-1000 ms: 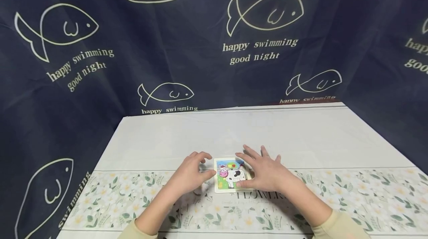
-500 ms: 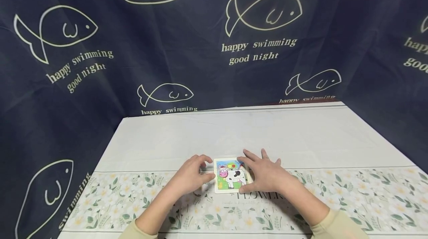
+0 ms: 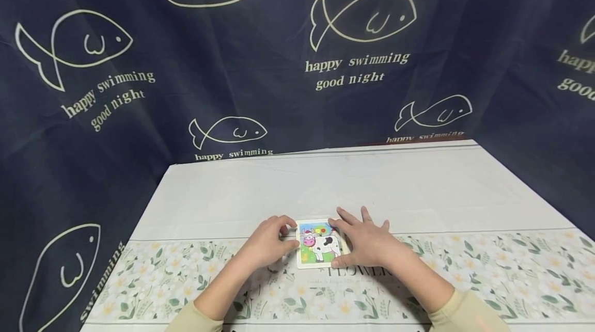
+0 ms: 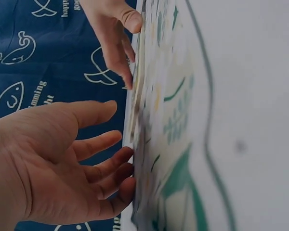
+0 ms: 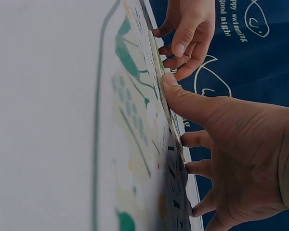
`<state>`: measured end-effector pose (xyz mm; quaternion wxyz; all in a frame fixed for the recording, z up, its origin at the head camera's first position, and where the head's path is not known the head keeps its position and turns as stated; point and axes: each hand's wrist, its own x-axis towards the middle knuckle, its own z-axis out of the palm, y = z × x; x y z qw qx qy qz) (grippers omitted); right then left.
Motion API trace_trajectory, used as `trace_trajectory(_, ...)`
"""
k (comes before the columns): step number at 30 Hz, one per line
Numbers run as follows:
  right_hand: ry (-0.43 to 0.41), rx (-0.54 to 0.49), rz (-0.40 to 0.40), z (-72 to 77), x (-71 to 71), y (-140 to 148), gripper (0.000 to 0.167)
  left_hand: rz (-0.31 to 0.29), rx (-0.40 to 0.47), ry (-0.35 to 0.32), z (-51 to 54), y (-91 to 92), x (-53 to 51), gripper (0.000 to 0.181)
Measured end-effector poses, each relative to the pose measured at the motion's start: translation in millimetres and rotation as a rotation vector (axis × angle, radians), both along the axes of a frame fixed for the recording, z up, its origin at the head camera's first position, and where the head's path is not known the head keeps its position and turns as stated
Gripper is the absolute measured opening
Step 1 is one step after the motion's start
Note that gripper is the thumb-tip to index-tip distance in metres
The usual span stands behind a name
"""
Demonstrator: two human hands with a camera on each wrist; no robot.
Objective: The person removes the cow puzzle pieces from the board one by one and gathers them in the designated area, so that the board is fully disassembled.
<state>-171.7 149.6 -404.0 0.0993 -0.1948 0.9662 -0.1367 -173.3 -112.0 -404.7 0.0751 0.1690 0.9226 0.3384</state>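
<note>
A small square picture board [image 3: 315, 243], printed with a cartoon cow inside a pale frame, lies flat on the table. At its left edge my left hand [image 3: 266, 242] has loosely bent fingers; the head view shows the fingertips right by the edge, and in the left wrist view the thumb stands apart from the board [image 4: 138, 72]. My right hand [image 3: 370, 242] spreads over the right side, thumb at the near edge and index finger at the far corner. The right wrist view shows that thumb touching the board's edge [image 5: 159, 62]. The right hand covers part of the right side.
A white cloth with a band of printed flowers [image 3: 502, 270] covers the table [image 3: 297, 182]. Behind it and at both sides hangs a dark blue curtain [image 3: 279, 63] with fish drawings and lettering.
My right thumb has slid off the picture toward its near right edge, so more of the cow's hind part shows. The left hand and the board have hardly moved.
</note>
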Motion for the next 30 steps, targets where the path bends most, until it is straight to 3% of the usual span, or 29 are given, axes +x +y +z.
trace_trajectory(7,-0.016,0.004,-0.002,0.3,0.4,-1.0,0.100,0.047,0.018,0.010,-5.1,7.5,-8.7,0.036)
trace_trajectory(18,-0.022,0.015,0.004,-0.2,0.1,-4.2,0.100,0.156,-0.007,-0.007,-8.5,16.5,-13.3,0.032)
trace_trajectory(30,-0.027,0.015,-0.007,1.0,-0.5,-0.1,0.100,0.180,-0.031,0.014,-8.2,26.2,-17.1,0.029)
